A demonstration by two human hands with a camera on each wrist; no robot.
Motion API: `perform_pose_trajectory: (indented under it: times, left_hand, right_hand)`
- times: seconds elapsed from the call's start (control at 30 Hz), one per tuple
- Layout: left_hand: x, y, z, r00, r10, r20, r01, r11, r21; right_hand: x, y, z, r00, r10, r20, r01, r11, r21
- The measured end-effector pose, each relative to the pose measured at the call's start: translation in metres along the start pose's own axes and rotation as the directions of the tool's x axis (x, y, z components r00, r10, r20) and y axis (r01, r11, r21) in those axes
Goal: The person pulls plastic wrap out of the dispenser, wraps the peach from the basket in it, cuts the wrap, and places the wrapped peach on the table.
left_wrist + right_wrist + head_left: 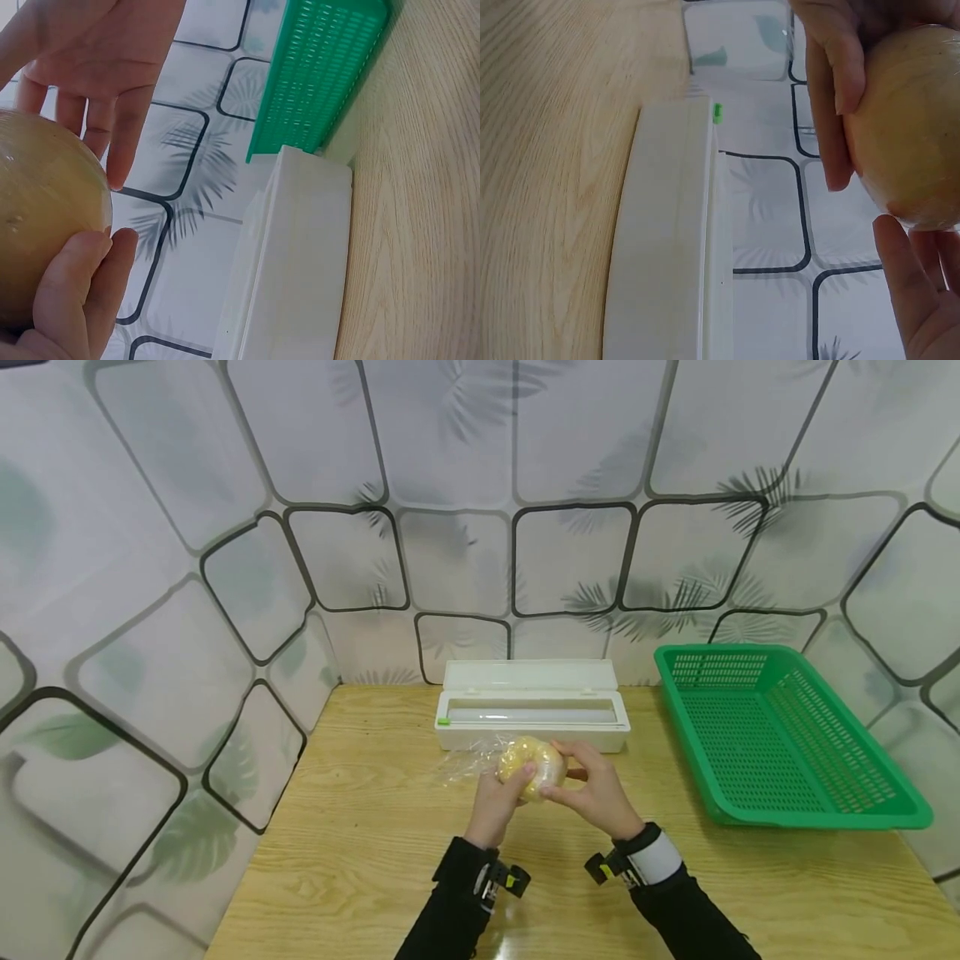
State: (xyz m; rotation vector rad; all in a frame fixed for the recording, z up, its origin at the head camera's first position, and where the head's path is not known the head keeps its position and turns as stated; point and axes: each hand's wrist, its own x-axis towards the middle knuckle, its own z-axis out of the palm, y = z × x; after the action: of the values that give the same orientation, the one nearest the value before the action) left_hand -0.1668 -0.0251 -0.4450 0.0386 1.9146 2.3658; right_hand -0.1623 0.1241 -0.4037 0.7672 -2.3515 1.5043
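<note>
Well, from afar I had the left hand point(495, 803) and right hand point(602, 787) gripping the round yellow fruit point(517, 755) before the white dispenser point(459, 740); wrapping looked nearly done, the loose film point(467, 763) left to smooth down.

A: What stands behind the worktop point(360, 827)?
B: A pale back wall point(457, 560), printed with rounded blocks outlined in grey and black, with dark feathery fronds point(742, 497) across some.
A: And the sides?
B: The left wall point(150, 635) and right wall point(907, 602) carry the same pattern; soft green leaves point(197, 839) show on the left one.
A: The worktop's surface?
B: Light yellowish wood, grain visible, with a small bright glare point(504, 947) at the near side.
</note>
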Motion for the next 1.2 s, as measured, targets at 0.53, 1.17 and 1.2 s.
perform_pose_trajectory:
  times: [0.53,1.17,1.2]
  left_hand:
    - [-0.007,0.018,0.005,0.994,0.105,-0.020,-0.105,0.994,0.020]
    - [0.004,0.008,-0.008,0.998,-0.065,0.020,0.068,0.968,-0.240]
    - [0.004,0.008,-0.008,0.998,-0.065,0.021,0.068,0.968,-0.242]
  right_hand:
    - [0.006,0.010,0.001,0.983,0.144,0.116,-0.170,0.951,0.258]
    - [0.005,0.039,0.010,0.927,-0.347,0.140,0.373,0.838,-0.399]
    - [0.006,0.038,0.010,0.925,-0.358,0.127,0.378,0.831,-0.408]
